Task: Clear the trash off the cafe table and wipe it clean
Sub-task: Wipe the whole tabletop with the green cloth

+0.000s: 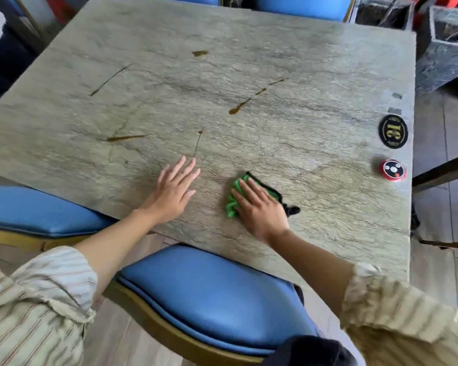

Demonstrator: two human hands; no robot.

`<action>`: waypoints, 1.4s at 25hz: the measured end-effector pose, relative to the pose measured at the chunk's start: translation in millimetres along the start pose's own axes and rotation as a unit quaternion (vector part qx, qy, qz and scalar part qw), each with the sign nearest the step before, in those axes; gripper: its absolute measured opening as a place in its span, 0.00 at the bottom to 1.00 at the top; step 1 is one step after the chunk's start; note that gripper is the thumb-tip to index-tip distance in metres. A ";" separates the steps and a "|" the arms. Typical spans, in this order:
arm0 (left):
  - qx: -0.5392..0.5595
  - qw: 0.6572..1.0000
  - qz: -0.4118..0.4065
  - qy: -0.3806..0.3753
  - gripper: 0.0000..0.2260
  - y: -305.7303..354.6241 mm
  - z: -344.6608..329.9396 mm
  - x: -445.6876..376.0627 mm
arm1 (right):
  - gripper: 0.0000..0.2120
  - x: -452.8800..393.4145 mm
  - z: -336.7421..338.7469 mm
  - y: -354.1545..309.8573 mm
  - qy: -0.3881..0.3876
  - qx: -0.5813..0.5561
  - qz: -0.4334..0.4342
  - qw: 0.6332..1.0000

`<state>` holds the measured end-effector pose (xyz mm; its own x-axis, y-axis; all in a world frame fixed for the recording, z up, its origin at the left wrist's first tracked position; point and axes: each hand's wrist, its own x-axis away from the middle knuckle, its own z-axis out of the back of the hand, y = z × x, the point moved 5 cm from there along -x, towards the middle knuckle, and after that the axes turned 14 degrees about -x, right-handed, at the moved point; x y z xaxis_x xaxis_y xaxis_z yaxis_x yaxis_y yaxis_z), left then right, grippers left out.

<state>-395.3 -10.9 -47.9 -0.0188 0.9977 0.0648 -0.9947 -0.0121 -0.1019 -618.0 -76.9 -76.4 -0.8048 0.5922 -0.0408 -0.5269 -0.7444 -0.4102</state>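
With the left hand [173, 192] flat and spread on the tabletop [315, 64] and the right hand [259, 207] pressing straight fingers on the green cloth [234, 200] near the front edge, a hasty sweep could smear the brown streaks [237, 109] or knock the red call button [392, 170] off.

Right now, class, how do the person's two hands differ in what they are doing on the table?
The right hand presses flat on the green cloth; the left hand rests on bare table. The left's fingers spread wider than the right's. Both lie palm-down, open, near the front edge.
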 end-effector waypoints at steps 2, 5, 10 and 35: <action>0.004 0.999 0.015 0.034 0.24 -23.3 -5.0 13.4 | 0.25 0.3 7.5 15.9 0.039 -0.009 -0.077 0.996; 0.018 0.995 0.077 0.058 0.25 -50.4 -18.9 37.6 | 0.23 26.4 11.9 13.2 0.075 -0.008 -0.032 0.997; 0.062 0.983 0.157 0.074 0.25 -70.4 -37.8 57.6 | 0.22 21.6 -17.7 -50.3 -0.027 -0.039 0.223 0.974; 0.085 0.950 0.262 0.149 0.20 -111.8 -44.0 54.2 | 0.24 -161.5 -49.5 -110.1 -0.017 -0.040 0.021 0.999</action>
<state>-280.7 47.5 -76.7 -0.5121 0.8256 -0.2368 -0.8587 -0.4980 0.1207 -416.6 -75.4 -69.7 -0.8357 0.5484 -0.0287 -0.4697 -0.7408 -0.4802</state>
